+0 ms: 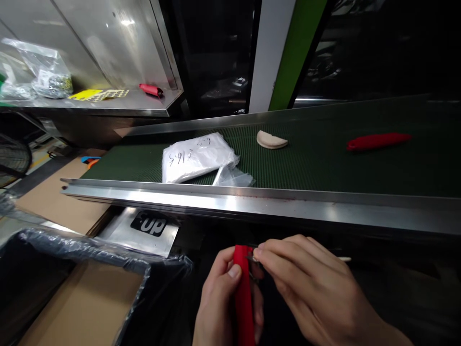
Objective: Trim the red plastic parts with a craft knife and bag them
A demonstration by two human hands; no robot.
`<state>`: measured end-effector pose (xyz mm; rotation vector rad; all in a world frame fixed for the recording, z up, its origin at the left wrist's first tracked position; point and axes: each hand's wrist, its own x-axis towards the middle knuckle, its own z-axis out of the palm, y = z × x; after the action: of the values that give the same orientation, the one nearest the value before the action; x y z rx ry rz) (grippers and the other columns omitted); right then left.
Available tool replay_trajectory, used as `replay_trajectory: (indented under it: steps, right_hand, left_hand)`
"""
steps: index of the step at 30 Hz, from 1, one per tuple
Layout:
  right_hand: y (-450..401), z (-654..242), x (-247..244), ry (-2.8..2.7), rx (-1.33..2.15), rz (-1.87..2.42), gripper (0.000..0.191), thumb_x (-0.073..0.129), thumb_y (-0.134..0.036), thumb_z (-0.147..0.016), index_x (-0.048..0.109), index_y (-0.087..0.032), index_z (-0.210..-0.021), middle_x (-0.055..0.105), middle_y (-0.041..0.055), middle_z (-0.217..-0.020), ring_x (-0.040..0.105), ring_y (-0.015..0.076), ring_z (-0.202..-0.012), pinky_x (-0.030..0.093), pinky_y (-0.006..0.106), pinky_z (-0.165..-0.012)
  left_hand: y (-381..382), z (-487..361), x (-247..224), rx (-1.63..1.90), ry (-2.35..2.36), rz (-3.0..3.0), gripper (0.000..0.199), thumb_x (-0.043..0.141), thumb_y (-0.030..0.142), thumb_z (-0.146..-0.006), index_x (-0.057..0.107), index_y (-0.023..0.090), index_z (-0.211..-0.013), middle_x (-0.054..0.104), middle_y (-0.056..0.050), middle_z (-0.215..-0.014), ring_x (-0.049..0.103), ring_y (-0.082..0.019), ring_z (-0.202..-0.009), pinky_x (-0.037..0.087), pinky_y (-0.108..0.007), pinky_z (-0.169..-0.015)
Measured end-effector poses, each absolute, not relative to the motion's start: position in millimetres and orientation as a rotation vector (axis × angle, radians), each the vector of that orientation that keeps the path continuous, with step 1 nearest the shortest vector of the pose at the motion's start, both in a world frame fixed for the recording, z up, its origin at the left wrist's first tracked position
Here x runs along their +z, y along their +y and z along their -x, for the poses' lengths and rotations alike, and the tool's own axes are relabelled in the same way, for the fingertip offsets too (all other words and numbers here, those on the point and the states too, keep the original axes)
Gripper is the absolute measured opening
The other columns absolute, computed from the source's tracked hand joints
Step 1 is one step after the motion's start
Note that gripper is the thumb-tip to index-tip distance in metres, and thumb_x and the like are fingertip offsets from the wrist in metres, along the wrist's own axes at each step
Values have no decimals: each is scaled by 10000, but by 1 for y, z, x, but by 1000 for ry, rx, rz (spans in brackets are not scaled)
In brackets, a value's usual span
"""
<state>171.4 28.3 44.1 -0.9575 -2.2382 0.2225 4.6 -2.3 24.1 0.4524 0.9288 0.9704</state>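
My left hand (220,293) is closed around a long red piece (243,298), held upright with its narrow top end facing the conveyor. My right hand (311,283) pinches a small tool with a pointed metal blade (251,258). The blade's tip is at the red piece's upper right edge. Most of the tool is hidden by my fingers; a pale end (345,259) shows behind the hand. Another red piece (378,141) lies on the green conveyor belt (306,168), and a smaller-looking red part (151,90) rests on the metal shelf.
A white wrapped packet (198,156) with handwriting, a clear plastic bag (234,177) and a beige half-round piece (271,140) lie on the belt. Its metal rail (288,201) runs in front of me. At lower left stands a bin lined with black plastic (144,269), cardboard inside.
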Motion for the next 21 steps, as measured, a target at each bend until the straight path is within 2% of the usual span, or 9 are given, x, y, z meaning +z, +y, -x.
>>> replay_trajectory:
  steps: [5, 8, 14, 18, 21]
  right_hand:
    - [22, -171, 41, -2300, 229, 942, 350, 496, -41, -876, 627, -131, -1188, 657, 97, -1089, 593, 207, -911, 483, 354, -770]
    - [18, -169, 39, -2324, 229, 924, 370, 484, -27, -861, 629, -128, -1186, 649, 108, -1100, 586, 213, -906, 473, 348, -740]
    - [12, -166, 35, -2325, 205, 917, 309, 470, -53, -899, 657, -141, -1128, 660, 81, -1091, 587, 195, -881, 450, 327, -731]
    - [7, -165, 33, -2386, 144, 911, 281, 457, -114, -946, 663, -159, -1132, 659, 62, -1109, 587, 193, -899, 440, 327, -763]
    - [2, -164, 33, -2387, 73, 922, 257, 478, -91, -943, 684, -181, -1069, 679, 30, -1054, 597, 175, -883, 432, 309, -769]
  left_hand:
    - [2, -4, 31, 983, 978, -455, 315, 383, 450, -930, 508, 187, -1050, 533, 15, -504, 400, -86, -377, 318, -163, -379]
    - [5, -5, 35, 1009, 981, -439, 271, 384, 407, -939, 524, 199, -1040, 508, 29, -517, 385, -92, -402, 318, -175, -383]
    - [11, -5, 41, 1101, 1042, -420, 208, 463, 362, -914, 577, 195, -963, 599, -11, -873, 461, -68, -489, 368, -165, -396]
    - [14, -2, 40, 1071, 1002, -444, 237, 443, 386, -931, 578, 191, -934, 543, 5, -678, 416, -77, -479, 355, -157, -399]
    - [17, -1, 38, 1119, 980, -474, 209, 436, 355, -936, 572, 197, -949, 585, -10, -770, 442, -71, -501, 361, -163, -428]
